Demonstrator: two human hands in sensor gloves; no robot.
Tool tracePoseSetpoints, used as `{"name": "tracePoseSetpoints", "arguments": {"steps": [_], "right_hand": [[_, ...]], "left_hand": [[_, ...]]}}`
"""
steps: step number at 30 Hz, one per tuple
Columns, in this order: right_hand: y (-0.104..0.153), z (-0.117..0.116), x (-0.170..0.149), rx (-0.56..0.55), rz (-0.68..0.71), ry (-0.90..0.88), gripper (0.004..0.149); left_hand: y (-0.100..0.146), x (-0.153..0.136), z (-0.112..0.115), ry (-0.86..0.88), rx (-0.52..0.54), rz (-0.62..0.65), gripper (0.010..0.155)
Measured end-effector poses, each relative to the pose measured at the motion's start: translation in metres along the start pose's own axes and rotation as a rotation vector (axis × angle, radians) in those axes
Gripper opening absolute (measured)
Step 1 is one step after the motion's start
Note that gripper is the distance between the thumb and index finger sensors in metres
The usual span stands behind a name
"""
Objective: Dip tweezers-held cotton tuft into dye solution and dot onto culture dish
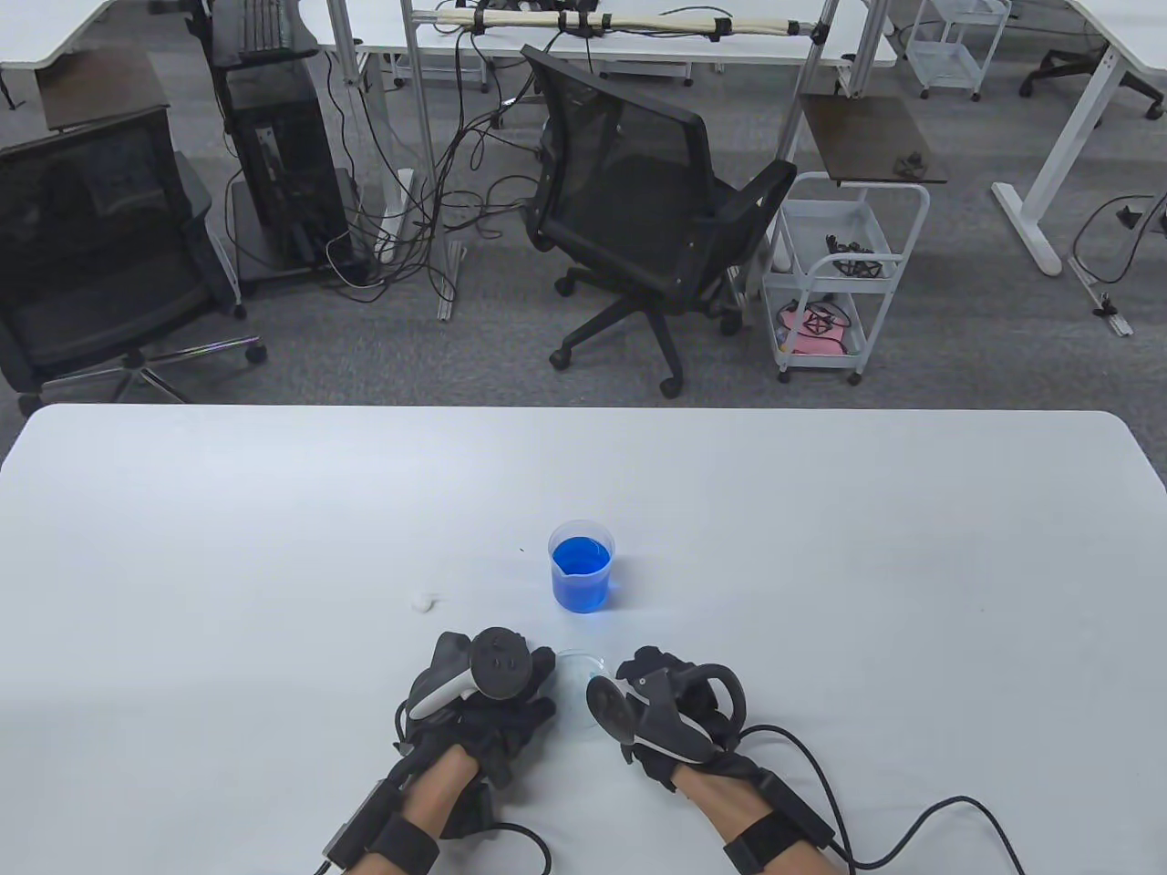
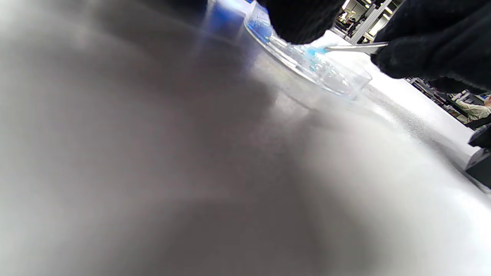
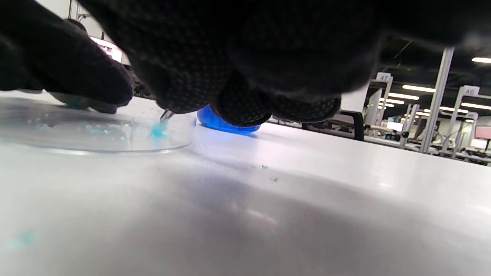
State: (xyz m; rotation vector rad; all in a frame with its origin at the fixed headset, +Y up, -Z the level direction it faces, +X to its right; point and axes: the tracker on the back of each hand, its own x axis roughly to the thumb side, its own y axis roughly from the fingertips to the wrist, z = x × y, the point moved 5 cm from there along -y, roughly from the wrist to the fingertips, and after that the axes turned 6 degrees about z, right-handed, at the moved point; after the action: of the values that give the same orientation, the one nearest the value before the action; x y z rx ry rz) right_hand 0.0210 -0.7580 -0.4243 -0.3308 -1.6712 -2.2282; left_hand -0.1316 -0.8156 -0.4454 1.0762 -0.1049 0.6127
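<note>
A clear culture dish (image 1: 573,676) lies flat on the white table (image 1: 821,547) between my hands. My left hand (image 1: 538,682) touches its left rim with its fingertips (image 2: 299,21) and steadies it. My right hand (image 1: 631,673) pinches metal tweezers (image 2: 356,47). The tweezers' tip (image 3: 167,114) holds a blue-stained cotton tuft (image 3: 158,130) down on the dish (image 3: 96,134) floor. Faint blue marks show in the dish (image 2: 326,73). The tuft also shows in the left wrist view (image 2: 312,51). The beaker of blue dye (image 1: 581,576) stands upright just beyond the dish.
A spare white cotton tuft (image 1: 422,601) lies on the table left of the beaker (image 3: 222,123). A few small droplets (image 3: 268,173) sit on the table right of the dish. Glove cables (image 1: 912,820) trail off at the near edge.
</note>
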Motion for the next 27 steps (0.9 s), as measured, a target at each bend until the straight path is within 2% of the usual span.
{"name": "tracePoseSetpoints", "arguments": {"steps": [9, 11, 19, 24, 27], "right_hand": [[0.008, 0.036, -0.019, -0.104, -0.059, -0.060, 0.040], [0.010, 0.034, -0.018, -0.097, -0.052, -0.056, 0.040], [0.009, -0.003, -0.002, 0.018, 0.003, 0.020, 0.040], [0.009, 0.002, -0.003, 0.005, 0.002, 0.010, 0.040], [0.011, 0.016, -0.009, -0.034, -0.014, -0.018, 0.040]], "left_hand": [[0.000, 0.000, 0.000, 0.000, 0.000, 0.000, 0.065], [0.000, 0.000, 0.000, 0.000, 0.000, 0.000, 0.065], [0.000, 0.000, 0.000, -0.002, -0.002, -0.002, 0.065], [0.000, 0.000, -0.001, 0.000, -0.003, -0.003, 0.065], [-0.001, 0.000, -0.001, 0.001, -0.004, -0.004, 0.065]]}}
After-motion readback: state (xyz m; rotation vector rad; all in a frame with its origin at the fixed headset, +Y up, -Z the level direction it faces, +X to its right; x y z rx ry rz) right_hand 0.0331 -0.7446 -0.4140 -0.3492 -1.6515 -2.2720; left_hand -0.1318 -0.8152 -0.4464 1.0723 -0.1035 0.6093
